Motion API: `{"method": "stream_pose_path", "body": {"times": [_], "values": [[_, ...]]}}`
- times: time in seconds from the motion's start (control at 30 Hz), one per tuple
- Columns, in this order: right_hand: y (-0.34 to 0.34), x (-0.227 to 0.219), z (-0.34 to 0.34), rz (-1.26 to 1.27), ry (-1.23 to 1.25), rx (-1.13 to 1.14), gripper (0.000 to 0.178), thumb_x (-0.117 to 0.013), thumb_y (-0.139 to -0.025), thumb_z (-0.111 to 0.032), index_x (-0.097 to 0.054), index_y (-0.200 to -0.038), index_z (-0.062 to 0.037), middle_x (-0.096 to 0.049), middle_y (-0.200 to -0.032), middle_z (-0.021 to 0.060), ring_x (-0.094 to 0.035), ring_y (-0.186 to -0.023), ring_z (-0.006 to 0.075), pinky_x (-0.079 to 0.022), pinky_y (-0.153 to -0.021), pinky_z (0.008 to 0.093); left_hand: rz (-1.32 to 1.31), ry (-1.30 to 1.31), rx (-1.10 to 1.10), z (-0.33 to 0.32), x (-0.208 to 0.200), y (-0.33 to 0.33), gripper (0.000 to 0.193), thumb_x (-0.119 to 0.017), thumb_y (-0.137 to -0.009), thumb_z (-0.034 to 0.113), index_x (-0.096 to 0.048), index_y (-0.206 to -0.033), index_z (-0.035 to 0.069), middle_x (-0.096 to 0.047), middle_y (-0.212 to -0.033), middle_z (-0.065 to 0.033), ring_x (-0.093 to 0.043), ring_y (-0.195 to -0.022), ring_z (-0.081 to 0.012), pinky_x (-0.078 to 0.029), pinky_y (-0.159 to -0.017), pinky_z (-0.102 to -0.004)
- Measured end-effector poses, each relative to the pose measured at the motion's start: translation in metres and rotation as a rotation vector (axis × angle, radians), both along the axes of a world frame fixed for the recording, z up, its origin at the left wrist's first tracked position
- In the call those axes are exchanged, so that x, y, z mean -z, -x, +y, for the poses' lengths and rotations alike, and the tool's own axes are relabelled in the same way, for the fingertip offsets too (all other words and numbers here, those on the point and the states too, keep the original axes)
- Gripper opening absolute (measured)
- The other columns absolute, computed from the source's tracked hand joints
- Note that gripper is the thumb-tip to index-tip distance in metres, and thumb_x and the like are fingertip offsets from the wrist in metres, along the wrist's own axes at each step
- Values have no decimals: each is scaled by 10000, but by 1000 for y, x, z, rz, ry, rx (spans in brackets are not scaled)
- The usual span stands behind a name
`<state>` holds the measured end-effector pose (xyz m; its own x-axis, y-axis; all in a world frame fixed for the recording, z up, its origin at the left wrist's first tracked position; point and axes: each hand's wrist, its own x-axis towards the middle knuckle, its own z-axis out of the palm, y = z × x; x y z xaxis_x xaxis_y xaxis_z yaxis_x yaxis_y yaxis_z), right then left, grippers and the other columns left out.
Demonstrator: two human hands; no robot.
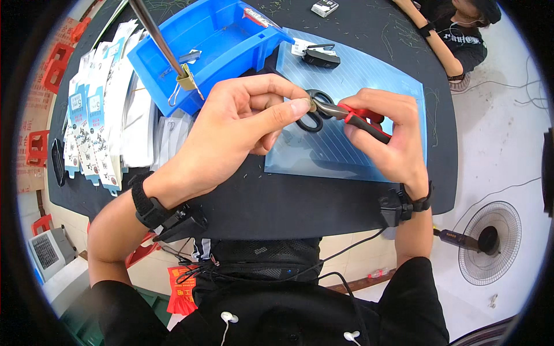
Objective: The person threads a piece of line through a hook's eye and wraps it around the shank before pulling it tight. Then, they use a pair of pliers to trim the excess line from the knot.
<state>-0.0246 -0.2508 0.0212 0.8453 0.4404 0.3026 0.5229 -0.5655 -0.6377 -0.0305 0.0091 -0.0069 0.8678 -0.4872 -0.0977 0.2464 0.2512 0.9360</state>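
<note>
My right hand (395, 130) is closed around pliers (372, 126) with red and black handles. Their metal jaws point left and reach the fingertips of my left hand (248, 118). There my left thumb and forefinger pinch something tiny, brassy-looking, that I cannot make out. Right behind the fingertips, the black loops of scissors (311, 123) show on a translucent blue ruled sheet (346, 157). A black stapler (321, 57) lies farther back on that sheet, beside a small white label.
A blue bin (222, 52) stands at the back left, with a metal pole (157, 34) and a binder clip (186, 78) in front. Packaging cards (95, 115) fan out at the left. Another person's arm (435, 46) rests at the far right edge. A fan (489, 242) stands right.
</note>
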Motion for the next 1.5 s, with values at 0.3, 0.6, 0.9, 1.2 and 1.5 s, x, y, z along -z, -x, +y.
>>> {"method": "stream_pose_path", "body": {"times": [0.3,0.6,0.9,1.2,1.5], "values": [[1,-7,-3,224,-27,-9,267,-709,-739,-122,-766,-950,30,-740,-817,98,-673,-704,153,-515,-697,264,-51,-49,-2,0,-1,0,231,-730,-1027,245,-739,-1137,42,-632,-771,53,-492,-630,-3,-374,-560,-187],[-1,-3,-8,366,-81,-17,281,-705,-711,-118,-759,-936,41,-735,-826,77,-652,-725,122,-504,-699,240,-95,-112,3,0,-3,0,214,-734,-1022,225,-743,-1115,32,-645,-792,38,-499,-637,-14,-376,-563,-193],[-3,-6,-13,406,-17,-22,331,-747,-742,-121,-776,-1025,47,-787,-942,141,-748,-870,202,-576,-878,318,-64,-85,27,-1,-1,0,210,-714,-1034,214,-725,-1116,21,-595,-776,54,-450,-617,-13,-329,-552,-204],[-6,-5,-12,381,-8,-42,311,-742,-732,-106,-772,-1000,48,-785,-927,139,-749,-857,204,-577,-863,317,-8,-88,49,-1,2,-1,223,-668,-1070,225,-673,-1138,13,-504,-712,79,-410,-594,-3,-269,-534,-212],[-6,-7,-12,450,4,-53,320,-731,-764,-97,-762,-1050,43,-780,-962,121,-739,-879,181,-576,-866,313,-4,-71,45,0,4,-1,236,-695,-1050,282,-707,-1110,53,-529,-686,75,-424,-603,-13,-313,-554,-205]]}}
